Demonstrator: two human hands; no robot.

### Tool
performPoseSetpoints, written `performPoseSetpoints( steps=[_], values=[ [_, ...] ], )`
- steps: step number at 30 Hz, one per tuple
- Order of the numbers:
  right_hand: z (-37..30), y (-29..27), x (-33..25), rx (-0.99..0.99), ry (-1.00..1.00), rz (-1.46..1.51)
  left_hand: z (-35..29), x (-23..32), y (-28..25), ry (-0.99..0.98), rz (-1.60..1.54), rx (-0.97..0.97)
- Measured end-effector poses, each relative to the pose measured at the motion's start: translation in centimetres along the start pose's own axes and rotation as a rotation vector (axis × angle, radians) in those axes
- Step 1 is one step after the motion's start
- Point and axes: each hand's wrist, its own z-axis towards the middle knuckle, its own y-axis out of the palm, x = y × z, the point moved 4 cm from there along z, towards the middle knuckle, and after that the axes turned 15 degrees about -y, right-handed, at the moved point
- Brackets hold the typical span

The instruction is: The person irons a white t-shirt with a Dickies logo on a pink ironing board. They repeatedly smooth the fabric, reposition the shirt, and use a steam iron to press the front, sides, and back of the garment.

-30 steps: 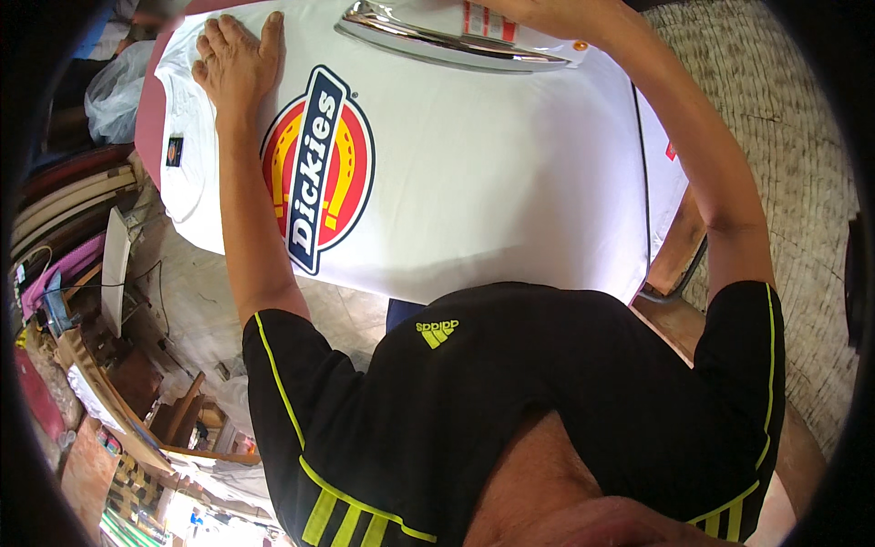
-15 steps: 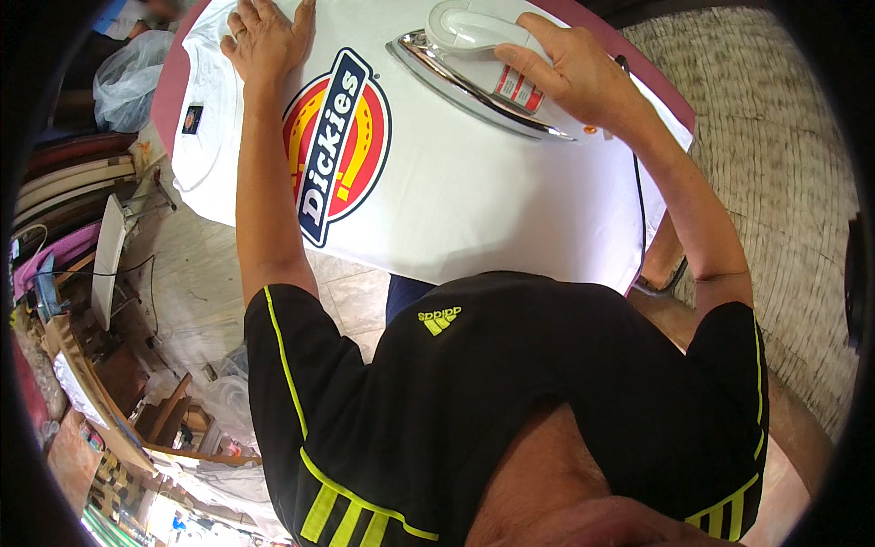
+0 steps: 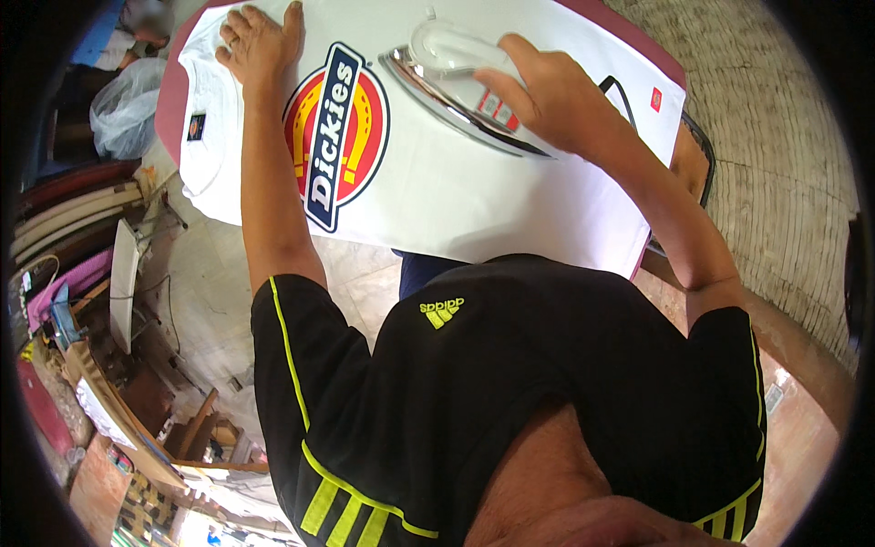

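A white T-shirt (image 3: 437, 196) with a red, yellow and navy logo print (image 3: 335, 137) lies spread over a maroon-covered board. Flat on its upper left part, by the collar, rests my left hand (image 3: 260, 47), fingers stretched and apart. To the right of the print, an electric iron (image 3: 447, 91) with a pale handle and shiny metal soleplate stands on the cloth, its tip toward the print. My right hand (image 3: 558, 102) grips the rear of the iron's handle, thumb on the near side. The palm and wrist hide the iron's back end.
The board's maroon edge (image 3: 170, 100) shows around the shirt. A black cord (image 3: 620, 96) loops on the cloth behind my right wrist. Left of the board are a clear plastic bag (image 3: 132, 109), stacked boards and clutter. Part of another person shows at the upper left.
The iron and my right hand have shifted a little left. The cord now loops on the shirt instead of hanging over its near right edge. My left hand stays by the collar.
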Motion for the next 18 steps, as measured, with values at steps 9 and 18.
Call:
performPoseSetpoints(
  steps=[9, 18],
  values=[
    [-0.8, -3.7, 6.2, 0.089, 0.01, -0.192, -0.2, 0.9, -0.2, -0.022, -0.002, -0.067],
    [3.9, -6.9, 13.7, 0.151, 0.101, -0.15, -0.9, 3.0, -2.0, 0.163, -0.032, 0.173]
  ],
)
